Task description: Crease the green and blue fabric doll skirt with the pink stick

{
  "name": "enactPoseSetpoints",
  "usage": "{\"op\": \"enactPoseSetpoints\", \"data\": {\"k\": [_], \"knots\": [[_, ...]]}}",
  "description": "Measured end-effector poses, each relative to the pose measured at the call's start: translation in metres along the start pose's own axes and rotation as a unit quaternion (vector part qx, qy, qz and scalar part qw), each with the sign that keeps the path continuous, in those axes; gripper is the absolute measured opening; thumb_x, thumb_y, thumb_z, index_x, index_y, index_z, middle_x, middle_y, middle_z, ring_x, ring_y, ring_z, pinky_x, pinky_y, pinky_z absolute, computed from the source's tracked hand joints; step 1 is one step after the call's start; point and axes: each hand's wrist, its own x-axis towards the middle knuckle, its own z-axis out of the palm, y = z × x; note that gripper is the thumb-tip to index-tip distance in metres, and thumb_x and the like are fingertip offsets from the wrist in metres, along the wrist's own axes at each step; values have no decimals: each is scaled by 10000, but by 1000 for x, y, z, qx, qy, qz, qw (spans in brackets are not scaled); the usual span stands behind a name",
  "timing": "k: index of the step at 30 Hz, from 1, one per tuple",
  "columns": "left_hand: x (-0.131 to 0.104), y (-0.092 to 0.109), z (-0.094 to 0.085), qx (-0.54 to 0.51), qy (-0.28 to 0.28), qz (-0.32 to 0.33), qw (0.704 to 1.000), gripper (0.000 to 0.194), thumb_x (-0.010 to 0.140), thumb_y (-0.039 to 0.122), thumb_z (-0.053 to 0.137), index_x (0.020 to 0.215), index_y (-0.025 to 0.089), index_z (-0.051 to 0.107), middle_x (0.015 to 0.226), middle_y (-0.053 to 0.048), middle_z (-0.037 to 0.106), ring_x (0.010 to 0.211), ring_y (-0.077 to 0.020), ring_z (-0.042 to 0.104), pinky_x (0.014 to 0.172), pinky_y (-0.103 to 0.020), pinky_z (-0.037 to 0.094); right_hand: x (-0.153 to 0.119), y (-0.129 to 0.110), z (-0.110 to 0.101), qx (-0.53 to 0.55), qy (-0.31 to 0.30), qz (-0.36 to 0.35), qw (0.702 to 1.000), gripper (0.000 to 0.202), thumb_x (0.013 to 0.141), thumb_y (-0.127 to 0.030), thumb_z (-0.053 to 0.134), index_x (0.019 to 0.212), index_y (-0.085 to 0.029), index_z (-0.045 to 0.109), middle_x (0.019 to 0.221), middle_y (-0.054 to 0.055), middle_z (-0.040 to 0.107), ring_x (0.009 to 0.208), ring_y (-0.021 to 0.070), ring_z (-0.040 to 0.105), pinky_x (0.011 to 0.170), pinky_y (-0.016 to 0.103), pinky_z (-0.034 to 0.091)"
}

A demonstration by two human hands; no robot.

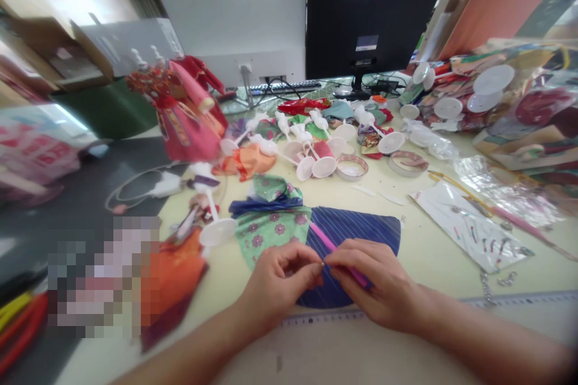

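My left hand (289, 274) is closed in a pinch over the cloth, its thumb and fingertip pressed on something too small to make out. Its fingertips meet those of my right hand (372, 274). A slim pink pen-like stick (323, 236) runs under the curled fingers of my right hand. Below both hands lies a dark blue striped cloth piece (356, 225), partly hidden by them. On its left is a green floral cloth piece (271, 228) with a blue band and a gathered top.
White mini mannequin stands (311, 150) and tape rolls (352, 167) lie behind the cloth. Dressed mannequins (187, 108) stand back left. Orange cloth (176, 271) is at left. A ruler (533, 299) lies along the front; a card of small trinkets (469, 225) is at right. Monitors (374, 24) stand behind.
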Motion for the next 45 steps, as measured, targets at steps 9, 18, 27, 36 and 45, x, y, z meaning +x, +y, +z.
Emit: {"op": "enactPoseSetpoints", "data": {"k": [9,18,27,36,45], "knots": [[5,-4,-5,-130,-3,-41,991,167,789,307,619,748,150,580,556,26,558,529,-72,471,529,-185,371,0,6,-11,41,14,-8,999,286,862,-95,492,1137,-152,545,828,59,617,712,138,573,620,254,479],[9,-5,-9,-222,-3,-87,971,196,802,286,603,693,136,539,556,19,521,509,-63,449,512,-179,327,6,5,-21,78,57,22,995,267,855,-84,484,1097,-148,576,820,57,592,705,128,567,594,238,492],[6,-3,-9,-277,-66,-112,952,182,805,277,580,698,137,534,521,30,482,467,-61,424,466,-180,293,1,7,-11,45,29,18,998,265,867,-91,469,1109,-169,546,838,51,614,718,136,573,621,253,476],[3,-7,-2,-170,-91,-74,978,246,788,364,622,716,140,549,529,32,512,473,-63,437,483,-191,312,1,4,5,42,-23,9,999,192,882,-138,476,1052,-174,558,801,43,605,702,134,556,619,257,462],[2,-5,-2,-151,-87,-79,982,244,779,364,625,742,130,566,528,37,504,481,-63,434,491,-195,326,1,5,4,38,-6,-8,999,135,868,-134,500,975,-161,577,761,37,608,673,130,553,600,248,449]]}}
